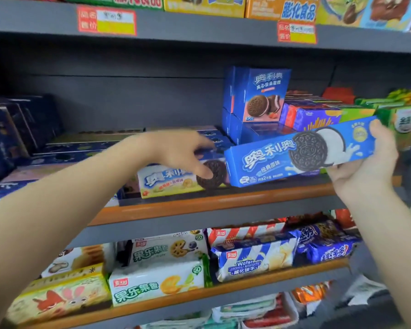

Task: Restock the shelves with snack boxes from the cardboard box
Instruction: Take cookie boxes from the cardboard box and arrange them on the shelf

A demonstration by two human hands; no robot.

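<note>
Head view: we stand at the middle shelf [223, 203], both arms raised. Our right hand [365, 167] grips a blue box [292, 155] by its right end, thumb on the front face, fingers curled under and behind; the box hangs tilted, left end low, just above the shelf lip and in front of the stock. Our left hand [183, 153] is open, fingers spread, holding nothing, fingertips at or just over the yellow box [173, 180] lying flat at the shelf front; contact we cannot confirm. Behind it lie flat dark-blue boxes [93, 148]; to the right stands a tall stack [259, 100] of upright blue ones. The cardboard box is not in view. Judgement: placing is in hand, and the slot looks to be on or beside the yellow box. To do it well we would steady or square the yellow box with the free hand first, level the blue box, slide it in label outward, and keep its far end clear of the tall stack, which could tip if nudged.
</note>
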